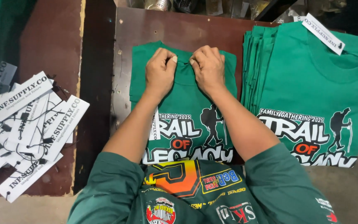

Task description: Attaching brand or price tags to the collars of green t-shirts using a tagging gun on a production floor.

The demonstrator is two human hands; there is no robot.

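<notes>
A folded green T-shirt (187, 99) with a white, orange and black print lies on the dark brown table (154, 31) in front of me. My left hand (159, 71) and my right hand (208, 67) both pinch its collar at the top edge, fingers closed on the fabric. A white paper tag (154, 124) pokes out beside my left forearm.
A stack of folded green T-shirts (311, 91) sits to the right, a white tag (323, 34) lying on its collar. A heap of white paper tags with black strings (25, 124) lies on the left surface. Clutter lines the table's far edge.
</notes>
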